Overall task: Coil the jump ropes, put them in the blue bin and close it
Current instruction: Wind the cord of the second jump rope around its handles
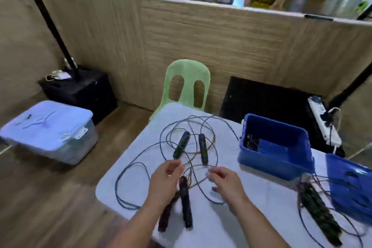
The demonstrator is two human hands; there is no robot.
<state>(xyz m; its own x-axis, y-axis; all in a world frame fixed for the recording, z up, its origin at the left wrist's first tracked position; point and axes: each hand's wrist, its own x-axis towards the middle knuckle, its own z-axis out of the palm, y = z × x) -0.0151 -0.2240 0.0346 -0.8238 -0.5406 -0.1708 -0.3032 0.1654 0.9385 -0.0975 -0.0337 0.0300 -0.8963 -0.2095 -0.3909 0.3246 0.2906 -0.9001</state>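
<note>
Head view, one desk (221, 231) with a white top, its near and right edges cut off by the frame.

**Hands (2).** The left hand (167, 177) and right hand (225, 182) meet over the desk's middle. Each grip is closed as a thumb-and-finger pinch on a thin strand of the cords (138, 164). Motion blur softens both sets of fingertips.

**Handles (4 loose).** The upper handles (181, 145) are two dark sticks lying side by side just beyond the hands. The lower handles (185, 203) are two more, and the left wrist partly covers them.

**Cords.** Blue and orange-brown strands loop and cross over the desk. They are too tangled to count or to match to handles.

**Bundle (1).** A gathered rope bundle (320, 215) lies at the desk's right, near the front. How many handles it contains cannot be told.

**Blue bin (1).** The blue bin (275, 169) stands open at the desk's right rear. A dark item (250, 143) in its left inner corner is hard to identify.

**Blue lid (1).** The blue lid (350, 187) lies just right of the bin and is cut off by the frame edge.

**Surroundings.**
- One green plastic chair (187, 84) stands behind the desk.
- One clear storage box (50, 133) with a pale lid sits on the floor at left.
- One white power strip (324, 125) lies behind the bin.
</note>
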